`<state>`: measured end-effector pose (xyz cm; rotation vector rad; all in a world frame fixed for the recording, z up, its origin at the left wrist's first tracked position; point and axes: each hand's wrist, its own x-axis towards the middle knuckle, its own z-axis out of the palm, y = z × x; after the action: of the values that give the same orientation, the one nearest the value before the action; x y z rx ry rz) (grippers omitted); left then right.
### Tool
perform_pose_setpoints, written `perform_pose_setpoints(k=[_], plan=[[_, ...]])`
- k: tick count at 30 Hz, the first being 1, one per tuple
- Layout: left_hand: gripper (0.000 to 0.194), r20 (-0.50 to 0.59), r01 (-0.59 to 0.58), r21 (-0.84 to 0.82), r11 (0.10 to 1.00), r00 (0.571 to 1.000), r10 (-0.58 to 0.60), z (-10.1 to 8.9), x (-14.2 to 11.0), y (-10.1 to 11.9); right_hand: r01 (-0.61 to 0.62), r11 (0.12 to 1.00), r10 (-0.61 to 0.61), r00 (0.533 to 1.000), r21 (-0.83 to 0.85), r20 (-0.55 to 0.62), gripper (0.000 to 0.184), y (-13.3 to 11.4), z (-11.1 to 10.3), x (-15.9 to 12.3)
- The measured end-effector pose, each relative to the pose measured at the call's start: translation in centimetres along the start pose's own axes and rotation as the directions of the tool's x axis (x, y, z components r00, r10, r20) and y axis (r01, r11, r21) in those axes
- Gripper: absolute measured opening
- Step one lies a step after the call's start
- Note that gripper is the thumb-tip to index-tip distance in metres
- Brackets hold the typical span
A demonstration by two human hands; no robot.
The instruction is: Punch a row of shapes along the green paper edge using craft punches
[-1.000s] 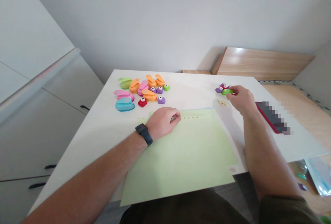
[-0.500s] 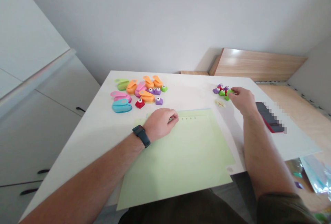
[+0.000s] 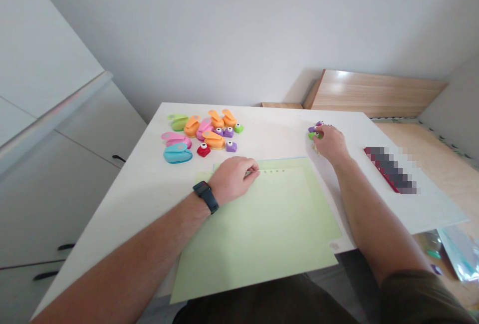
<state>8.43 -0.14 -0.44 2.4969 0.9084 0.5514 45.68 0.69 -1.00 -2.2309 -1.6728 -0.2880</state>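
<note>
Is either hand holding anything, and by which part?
Cannot tell: the right hand is at a small green punch, hold hidden; the left hand rests on green paper.

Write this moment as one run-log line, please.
left hand: on green paper | right hand: at small punches | larger punches: far left of table

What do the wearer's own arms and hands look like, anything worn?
Both the left hand and right hand are ungloved. Left wrist has a dark watch with a squarish case and a broad dark band. No watch shows on the right wrist; a dark, brownish sleeve covers that arm near the elbow. No sleeve shows on the left.
</note>
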Motion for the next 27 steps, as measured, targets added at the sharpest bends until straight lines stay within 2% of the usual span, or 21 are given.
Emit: perform_pose_setpoints(k=[7,10,12,15,18,21,22,27], plan=[[0.015,-0.007,-0.008,0.010,1.000,1.000,0.008,0.1,0.0,-0.1,-0.097,0.995,0.096,0.994,-0.010,-0.060,0.034,0.4,0.5,-0.2],[0.015,-0.015,-0.006,0.008,1.000,1.000,0.006,0.2,-0.1,-0.2,-0.080,0.997,0.079,0.992,-0.004,-0.102,0.035,-0.4,0.1,-0.8],[0.015,-0.024,-0.003,0.006,1.000,1.000,0.003,0.2,-0.1,-0.1,-0.027,0.999,0.030,0.991,0.028,-0.128,0.035,-1.5,-0.3,-1.2],[0.015,-0.026,-0.008,-0.003,1.000,1.000,0.007,0.1,-0.2,0.0,0.106,0.989,-0.095,0.990,0.106,-0.103,0.034,-4.4,-1.2,-1.9],[0.015,-0.026,-0.005,0.000,1.000,1.000,0.005,0.0,-0.3,0.1,0.228,0.945,-0.235,0.972,0.234,0.000,0.033,-8.8,-2.5,-2.6],[0.016,-0.028,-0.006,0.004,1.000,1.000,0.006,-0.1,-0.3,0.2,0.370,0.853,-0.431,0.897,0.367,0.097,0.033,-13.4,-3.5,-2.9],[0.017,-0.028,-0.005,0.006,1.000,1.000,0.005,-0.1,-0.3,0.2,0.384,0.832,-0.465,0.877,0.401,0.124,0.034,-14.8,-3.7,-2.9],[0.018,-0.030,0.005,0.014,1.000,1.000,-0.005,-0.2,-0.3,0.4,0.397,0.800,-0.540,0.803,0.450,0.251,0.037,-20.3,-2.8,-1.7]])
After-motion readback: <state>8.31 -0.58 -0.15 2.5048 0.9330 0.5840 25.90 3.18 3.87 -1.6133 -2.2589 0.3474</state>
